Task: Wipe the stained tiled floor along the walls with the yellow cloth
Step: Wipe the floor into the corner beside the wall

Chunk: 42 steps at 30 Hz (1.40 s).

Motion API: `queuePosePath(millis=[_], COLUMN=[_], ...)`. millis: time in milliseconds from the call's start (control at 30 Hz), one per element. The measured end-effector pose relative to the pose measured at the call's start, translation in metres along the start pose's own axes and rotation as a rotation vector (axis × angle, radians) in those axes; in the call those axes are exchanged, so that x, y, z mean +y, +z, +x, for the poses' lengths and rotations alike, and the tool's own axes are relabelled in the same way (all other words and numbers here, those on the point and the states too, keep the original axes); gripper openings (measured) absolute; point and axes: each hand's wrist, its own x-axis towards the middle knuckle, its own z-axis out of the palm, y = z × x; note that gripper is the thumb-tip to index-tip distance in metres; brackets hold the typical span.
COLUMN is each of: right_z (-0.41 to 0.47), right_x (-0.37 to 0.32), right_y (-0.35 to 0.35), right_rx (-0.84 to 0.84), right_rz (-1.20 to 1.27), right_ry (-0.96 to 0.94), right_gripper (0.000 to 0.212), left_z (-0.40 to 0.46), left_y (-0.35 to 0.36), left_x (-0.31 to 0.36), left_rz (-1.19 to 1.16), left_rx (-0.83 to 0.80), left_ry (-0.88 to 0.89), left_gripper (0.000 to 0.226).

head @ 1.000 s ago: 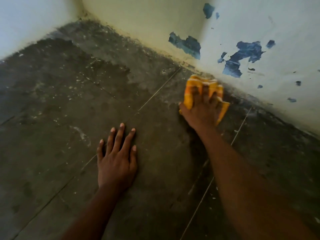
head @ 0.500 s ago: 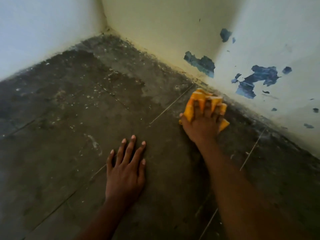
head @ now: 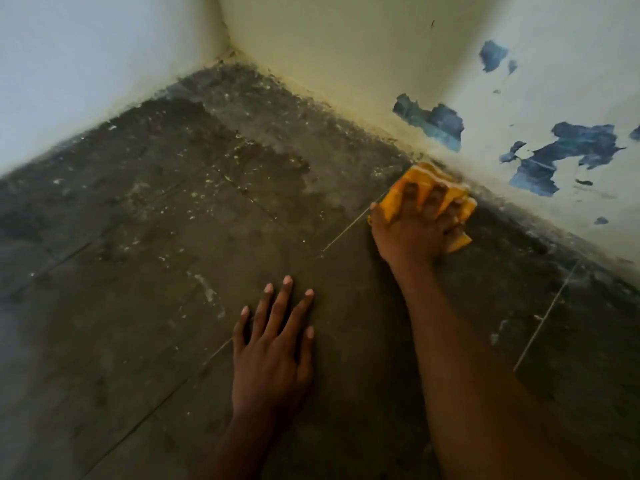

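- Looking through the head view, we saw the right hand (head: 414, 225) bunched over the yellow cloth (head: 427, 188), fingers curled into its folds and pressing it on the tiled floor (head: 145, 306).
- We placed the cloth right at the foot of the right wall (head: 346, 64), touching or nearly touching the wall-floor joint; blur stopped us telling which.
- We judged the key relation as this: the dirty strip ran along that wall, up-left toward the corner (head: 230, 55) and down-right out of frame, so the next stroke should follow that line, with the right hand the only one near it.
- We saw the left hand (head: 273, 351) flat on the floor, fingers straight and spread, holding nothing, well apart from the cloth and nearer the person.
- We could not see the cloth's underside or most of its outline under the hand.
- We noted blue patches of peeled paint (head: 433, 124) on the wall above the cloth; the frame edges were blurred and dark.
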Motion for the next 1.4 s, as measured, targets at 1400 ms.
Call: queuePosePath(millis=[1400], right_z=[0.049], right_x=[-0.051], right_y=[0.012], right_rx=[0.013], right_rz=[-0.149], right_ry=[-0.151], right_gripper=[0.081], left_z=[0.004], left_y=[-0.001], left_x=[-0.001], left_rz=[0.074], left_rx=[-0.028], left_ry=[-0.033], left_gripper=[0.058])
